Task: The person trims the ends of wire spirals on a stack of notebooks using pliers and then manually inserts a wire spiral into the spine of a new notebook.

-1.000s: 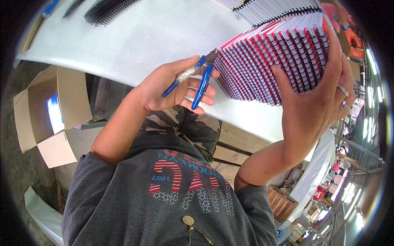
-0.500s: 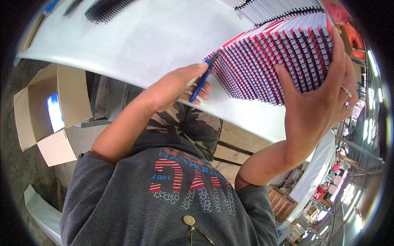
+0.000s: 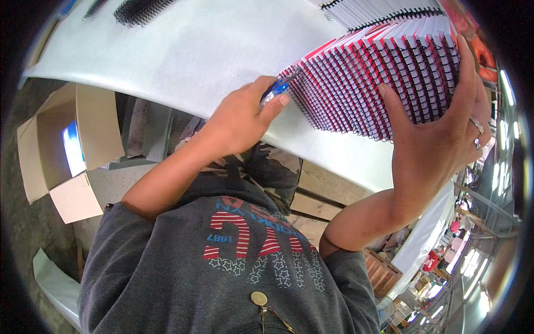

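Note:
A row of spiral-bound notebooks (image 3: 356, 83) stands packed together on the white table, black coils toward me, with white pages and red covers. My right hand (image 3: 436, 125) is wrapped round its right end, thumb on the coils and fingers behind; rings show on it. My left hand (image 3: 247, 114) is closed round blue-handled pliers (image 3: 282, 87). Their dark tip is at the left end of the row, by the coil ends; whether the jaws touch a coil is too small to tell.
More coil-bound books (image 3: 384, 14) lie behind the row. Loose black coils (image 3: 142, 11) rest at the far left of the white table (image 3: 183, 61). An open cardboard box (image 3: 100, 131) stands below the table's left side. Wooden slats (image 3: 317, 203) show under the near edge.
My left hand has closed round the pliers' handles and turned them, the tip staying by the coil ends. My right hand and the row have shifted slightly to the right.

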A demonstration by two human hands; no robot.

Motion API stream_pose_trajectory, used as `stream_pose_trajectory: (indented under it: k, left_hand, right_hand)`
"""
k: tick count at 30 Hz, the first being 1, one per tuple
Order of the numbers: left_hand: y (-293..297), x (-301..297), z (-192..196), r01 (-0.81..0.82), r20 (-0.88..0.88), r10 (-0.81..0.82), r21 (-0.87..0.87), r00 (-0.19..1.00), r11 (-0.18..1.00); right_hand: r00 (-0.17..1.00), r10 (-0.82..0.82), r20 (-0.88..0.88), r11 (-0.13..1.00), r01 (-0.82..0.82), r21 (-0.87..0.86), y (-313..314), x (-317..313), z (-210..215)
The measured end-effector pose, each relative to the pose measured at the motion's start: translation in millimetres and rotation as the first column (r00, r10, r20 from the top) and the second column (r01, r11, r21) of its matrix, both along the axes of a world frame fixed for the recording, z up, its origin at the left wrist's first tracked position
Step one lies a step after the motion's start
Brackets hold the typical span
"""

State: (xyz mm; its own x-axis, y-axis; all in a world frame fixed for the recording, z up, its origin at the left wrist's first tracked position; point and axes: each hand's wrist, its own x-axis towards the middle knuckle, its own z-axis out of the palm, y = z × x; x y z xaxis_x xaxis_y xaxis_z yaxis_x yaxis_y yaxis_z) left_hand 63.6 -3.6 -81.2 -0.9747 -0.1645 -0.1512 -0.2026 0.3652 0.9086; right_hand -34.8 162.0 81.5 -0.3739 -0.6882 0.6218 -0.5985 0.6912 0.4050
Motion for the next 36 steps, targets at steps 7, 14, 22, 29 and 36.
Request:
stream_pose_trajectory:
  k: [7,14,22,29,36]
  left_hand:
    - [-17.6,-4.9,-1.4,-0.083,0.162,-0.268,0.956,0.950,0.282]
    - [-13.7,-4.8,6.4,0.069,0.158,-0.106,0.223,0.982,0.972]
    - [-8.0,-4.2,-6.1,0.013,0.015,-0.014,0.064,1.000,0.998]
    - [-12.7,-7.5,-2.6,0.062,0.196,-0.175,0.476,0.965,0.877]
    - [-27.0,-10.4,-10.2,-0.053,0.200,-0.275,0.885,0.940,0.462]
  right_hand:
    - [1.000,-0.003,0.001,1.000,0.003,-0.004,1.7,-1.3,-0.5]
    - [0.997,-0.071,-0.037,0.997,0.071,-0.005,1.2,0.0,-1.9]
    - [0.999,-0.016,-0.039,1.000,0.017,0.021,3.0,-3.3,-1.8]
    - [0.999,-0.033,-0.015,0.999,0.033,0.008,3.1,-2.3,0.6]
    - [1.000,0.015,0.010,1.000,-0.015,0.016,-1.5,-0.4,1.7]
